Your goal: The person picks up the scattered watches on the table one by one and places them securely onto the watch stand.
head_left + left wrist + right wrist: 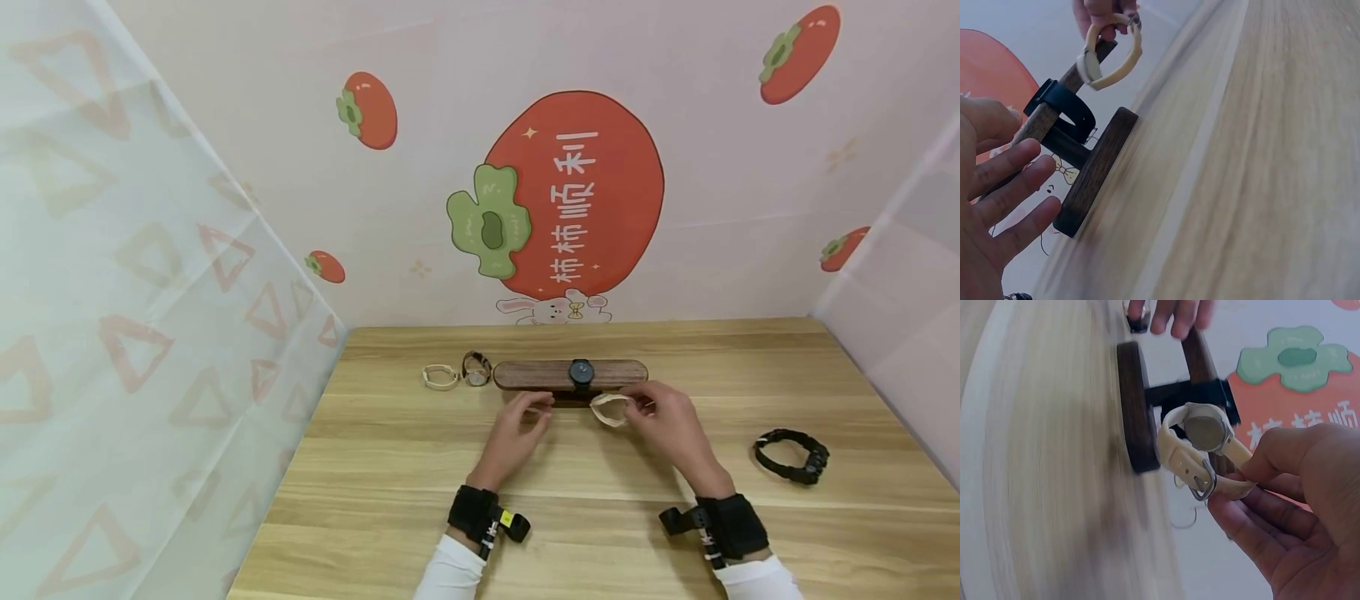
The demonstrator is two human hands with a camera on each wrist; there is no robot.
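A cream-strapped watch (609, 410), buckled into a loop, hangs from my right hand (670, 422), whose thumb and fingers pinch its strap. In the right wrist view the buckle and the round back of the watch (1205, 432) face the camera. Just behind it stands a dark wooden T-shaped display stand (534, 377). A black watch (581, 372) is wrapped round the stand's top bar. My left hand (516, 433) is at the stand's left front with its fingers spread (1013, 194) and holds nothing; whether it touches the bar I cannot tell.
Left of the stand lie a pale-strapped watch (440, 377) and a dark-strapped watch (476, 369) with a light dial. A black watch (792, 457) rests on the wooden table (585, 542) at the right. A printed wall sheet (720, 275) rises behind the table.
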